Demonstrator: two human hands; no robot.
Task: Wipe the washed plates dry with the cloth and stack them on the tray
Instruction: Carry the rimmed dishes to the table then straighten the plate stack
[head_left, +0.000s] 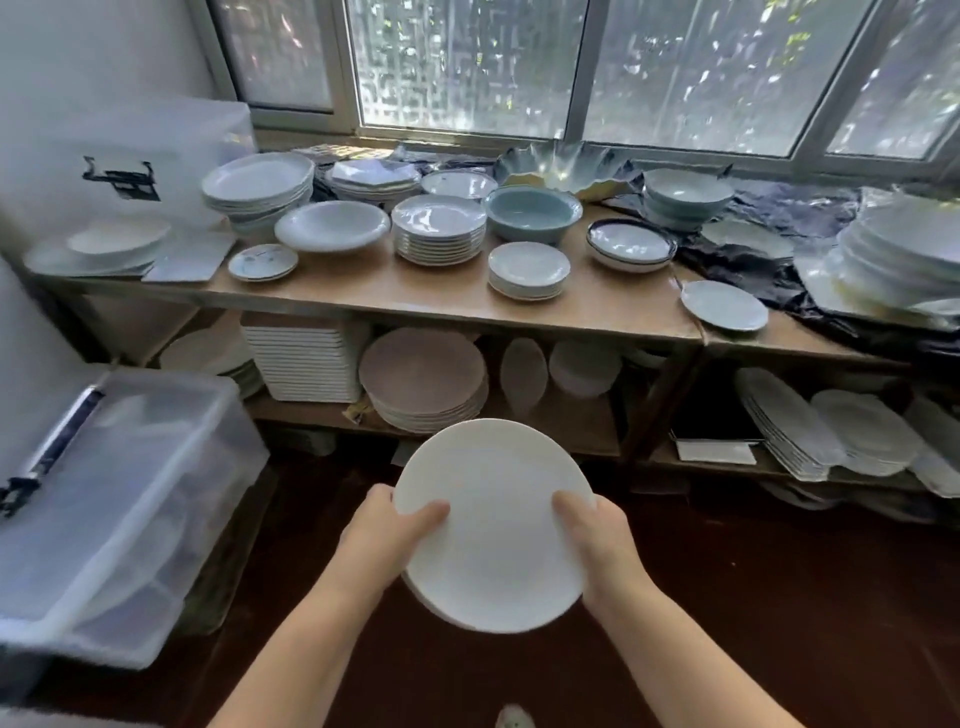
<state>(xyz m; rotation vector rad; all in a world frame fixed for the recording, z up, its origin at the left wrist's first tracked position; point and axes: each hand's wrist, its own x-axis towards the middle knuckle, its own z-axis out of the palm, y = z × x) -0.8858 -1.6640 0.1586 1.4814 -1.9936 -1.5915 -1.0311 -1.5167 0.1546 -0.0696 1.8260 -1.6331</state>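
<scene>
A plain white round plate (496, 525) is held in front of me, low in the middle of the view, above the dark floor. It may be a small stack, as a second rim shows under its lower left edge. My left hand (387, 530) grips its left rim with the thumb on top. My right hand (597, 535) grips the right rim the same way. No cloth and no tray can be seen.
A wooden shelf (363, 296) under the window carries many stacks of plates and bowls, including a blue bowl (532, 213). More plates fill the lower shelf (426, 379). A clear plastic storage box (119, 499) stands on the left.
</scene>
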